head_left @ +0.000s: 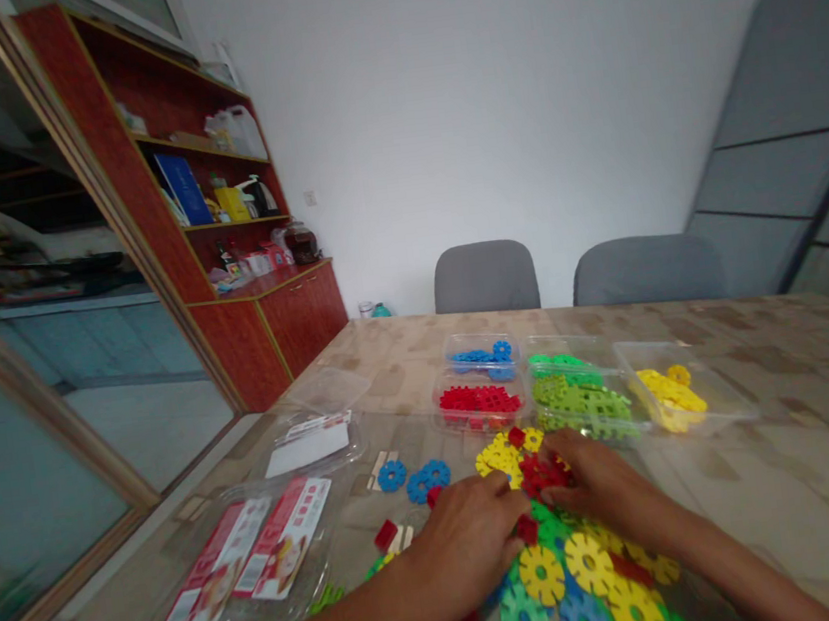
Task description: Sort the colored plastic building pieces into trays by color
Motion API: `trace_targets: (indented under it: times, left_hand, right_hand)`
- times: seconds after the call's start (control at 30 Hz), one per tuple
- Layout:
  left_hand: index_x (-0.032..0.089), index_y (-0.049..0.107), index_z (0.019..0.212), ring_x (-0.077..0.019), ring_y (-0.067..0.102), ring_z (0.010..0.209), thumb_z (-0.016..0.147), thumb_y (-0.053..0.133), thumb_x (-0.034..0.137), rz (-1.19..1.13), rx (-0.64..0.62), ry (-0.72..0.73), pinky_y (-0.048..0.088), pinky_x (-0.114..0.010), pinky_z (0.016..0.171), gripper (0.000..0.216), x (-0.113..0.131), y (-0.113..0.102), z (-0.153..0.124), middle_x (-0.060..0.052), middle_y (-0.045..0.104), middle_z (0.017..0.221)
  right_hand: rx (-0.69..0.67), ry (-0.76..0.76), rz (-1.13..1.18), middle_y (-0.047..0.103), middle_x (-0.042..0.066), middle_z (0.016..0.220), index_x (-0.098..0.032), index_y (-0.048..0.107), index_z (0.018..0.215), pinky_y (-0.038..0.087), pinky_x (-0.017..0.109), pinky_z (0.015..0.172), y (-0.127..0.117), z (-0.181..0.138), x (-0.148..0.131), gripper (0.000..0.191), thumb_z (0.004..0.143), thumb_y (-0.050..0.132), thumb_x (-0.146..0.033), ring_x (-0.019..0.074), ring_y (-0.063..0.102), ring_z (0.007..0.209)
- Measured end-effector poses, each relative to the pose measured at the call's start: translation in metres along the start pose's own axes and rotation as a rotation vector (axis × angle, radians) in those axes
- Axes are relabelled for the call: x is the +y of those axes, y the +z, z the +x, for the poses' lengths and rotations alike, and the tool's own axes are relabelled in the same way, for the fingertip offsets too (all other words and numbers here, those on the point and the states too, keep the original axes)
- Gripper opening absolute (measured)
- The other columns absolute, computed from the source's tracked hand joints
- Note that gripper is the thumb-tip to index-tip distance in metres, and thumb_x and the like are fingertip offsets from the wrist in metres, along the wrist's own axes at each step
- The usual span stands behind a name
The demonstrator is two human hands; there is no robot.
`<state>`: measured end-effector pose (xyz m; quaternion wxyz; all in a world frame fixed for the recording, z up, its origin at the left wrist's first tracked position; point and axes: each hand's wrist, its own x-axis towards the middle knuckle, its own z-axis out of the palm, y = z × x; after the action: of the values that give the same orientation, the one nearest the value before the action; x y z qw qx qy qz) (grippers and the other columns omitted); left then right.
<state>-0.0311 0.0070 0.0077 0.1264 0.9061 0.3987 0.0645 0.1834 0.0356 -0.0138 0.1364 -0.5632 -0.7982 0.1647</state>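
Note:
My left hand (472, 527) is low over a loose pile of plastic building pieces, its fingers curled together with a red building piece (527, 529) at the tips. Opposite it, my right hand (597, 474) has thumb and fingers closed around a cluster of red building pieces (541, 474); its fingertips partly hide them. Around both hands lie notched discs: a yellow disc (542, 575), a green disc (524, 619) and a blue disc (585, 620) among several others. More yellow discs (499, 456) lie just beyond the fingers. Left of these is a separate blue disc (391, 475).
Behind the pile stand clear containers of sorted pieces: blue pieces (475, 357), red pieces (478, 400), green pieces (581, 401) and yellow pieces (671, 395). Clear plastic lids with labels (283, 538) lie at left. Two grey chairs (484, 277) stand beyond the table (801, 444).

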Motion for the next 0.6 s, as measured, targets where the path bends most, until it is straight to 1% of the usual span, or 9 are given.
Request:
trace_targets:
  times: [0.07, 0.17, 0.23, 0.3, 0.43, 0.5, 0.6]
  left_hand:
    - [0.021, 0.065, 0.097, -0.0228, 0.065, 0.095, 0.086, 0.066, 0.016, -0.062, 0.017, 0.005, 0.049, -0.030, 0.079, 0.012, -0.001, -0.004, -0.003, -0.003, 0.065, 0.104]
    - [0.021, 0.065, 0.100, -0.0215, 0.062, 0.100, 0.084, 0.067, 0.012, -0.165, 0.105, 0.015, 0.047, -0.028, 0.085, 0.019, -0.007, -0.013, -0.004, -0.003, 0.064, 0.107]
    - [0.020, 0.066, 0.098, -0.0207, 0.062, 0.097, 0.081, 0.068, 0.010, -0.219, 0.181, 0.005, 0.046, -0.027, 0.084, 0.020, -0.016, -0.019, -0.002, -0.003, 0.064, 0.103]
    - [0.019, 0.067, 0.096, -0.0198, 0.062, 0.092, 0.078, 0.068, 0.009, -0.247, 0.263, -0.016, 0.046, -0.026, 0.082, 0.021, -0.025, -0.027, 0.003, -0.003, 0.065, 0.099]
    - [0.017, 0.068, 0.095, -0.0200, 0.061, 0.088, 0.079, 0.066, 0.009, -0.226, 0.390, -0.046, 0.047, -0.027, 0.079, 0.018, -0.043, -0.046, 0.021, -0.004, 0.065, 0.096]
    - [0.015, 0.068, 0.092, -0.0212, 0.061, 0.088, 0.079, 0.065, 0.009, -0.196, 0.412, -0.055, 0.047, -0.029, 0.079, 0.015, -0.053, -0.054, 0.034, -0.005, 0.064, 0.094]
    - [0.014, 0.070, 0.092, -0.0222, 0.061, 0.090, 0.078, 0.064, 0.007, -0.160, 0.417, -0.057, 0.048, -0.030, 0.082, 0.017, -0.069, -0.061, 0.055, -0.006, 0.064, 0.094]
  right_hand:
    - [0.009, -0.011, 0.023, 0.065, 0.008, 0.097, -0.020, 0.059, 0.086, 0.040, 0.030, 0.075, -0.002, -0.001, -0.003, 0.015, 0.074, 0.065, -0.016, 0.0235, 0.060, 0.089]
    - [0.023, -0.035, 0.069, 0.064, 0.005, 0.089, -0.021, 0.057, 0.082, 0.038, 0.029, 0.071, -0.006, -0.003, -0.007, 0.010, 0.075, 0.064, -0.017, 0.0223, 0.059, 0.083]
    - [0.033, -0.055, 0.104, 0.063, 0.004, 0.086, -0.021, 0.056, 0.080, 0.038, 0.029, 0.069, -0.008, -0.003, -0.009, 0.011, 0.074, 0.065, -0.016, 0.0213, 0.058, 0.080]
    - [0.042, -0.081, 0.142, 0.062, 0.004, 0.087, -0.021, 0.056, 0.079, 0.038, 0.028, 0.068, -0.010, -0.003, -0.009, 0.014, 0.073, 0.066, -0.014, 0.0204, 0.057, 0.079]
    - [0.060, -0.132, 0.213, 0.062, 0.004, 0.094, -0.020, 0.057, 0.078, 0.039, 0.028, 0.070, -0.013, -0.002, -0.010, 0.017, 0.071, 0.070, -0.012, 0.0199, 0.057, 0.083]
    - [0.069, -0.150, 0.242, 0.061, 0.003, 0.094, -0.020, 0.058, 0.078, 0.039, 0.028, 0.070, -0.013, -0.002, -0.010, 0.015, 0.073, 0.070, -0.012, 0.0196, 0.056, 0.083]
    - [0.079, -0.173, 0.282, 0.061, 0.002, 0.091, -0.021, 0.058, 0.078, 0.039, 0.026, 0.067, -0.011, -0.001, -0.007, 0.012, 0.076, 0.069, -0.016, 0.0184, 0.056, 0.079]
